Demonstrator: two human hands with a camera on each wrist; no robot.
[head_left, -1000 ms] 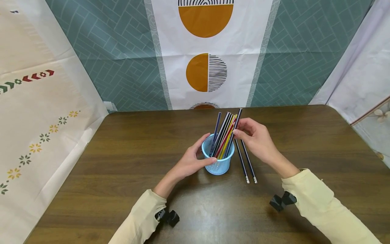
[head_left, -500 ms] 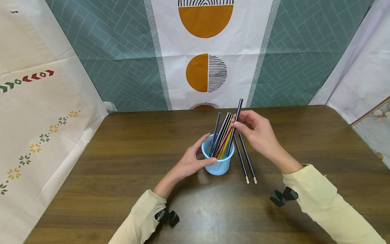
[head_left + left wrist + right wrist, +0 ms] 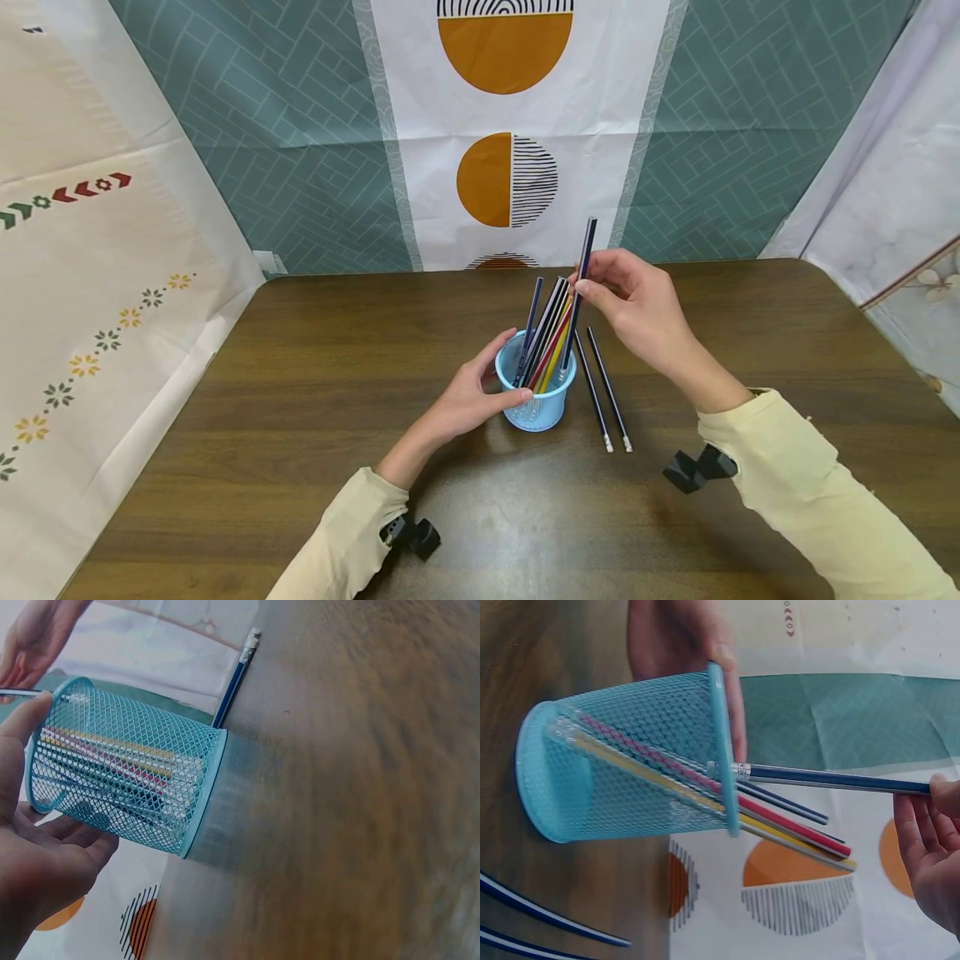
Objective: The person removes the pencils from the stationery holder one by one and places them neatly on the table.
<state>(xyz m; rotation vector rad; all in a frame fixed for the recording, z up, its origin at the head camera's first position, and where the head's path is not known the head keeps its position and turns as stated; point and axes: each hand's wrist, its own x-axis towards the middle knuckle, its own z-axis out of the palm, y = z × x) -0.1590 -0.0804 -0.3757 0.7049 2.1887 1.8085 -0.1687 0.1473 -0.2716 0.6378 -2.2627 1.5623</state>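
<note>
A light-blue mesh pencil cup (image 3: 546, 412) stands on the table with several pencils leaning in it, among them a red pencil (image 3: 795, 817) and a yellow pencil (image 3: 769, 831). My left hand (image 3: 474, 392) grips the cup near its rim, thumb on the near side and fingers round the left. Above the cup's right side, my right hand (image 3: 636, 308) pinches a dark blue pencil (image 3: 832, 778) near its upper part. In the right wrist view, that pencil's eraser end is still just inside the cup's rim, with its metal band outside.
Two dark blue pencils with white erasers, one of them the right-hand pencil (image 3: 611, 390), lie side by side on the brown wooden table (image 3: 360, 358) just right of the cup. A patterned cloth (image 3: 315, 167) hangs behind the table's far edge.
My right hand has risen with the dark blue pencil, drawing it upward out of the cup. My left hand has stayed on the cup.
</note>
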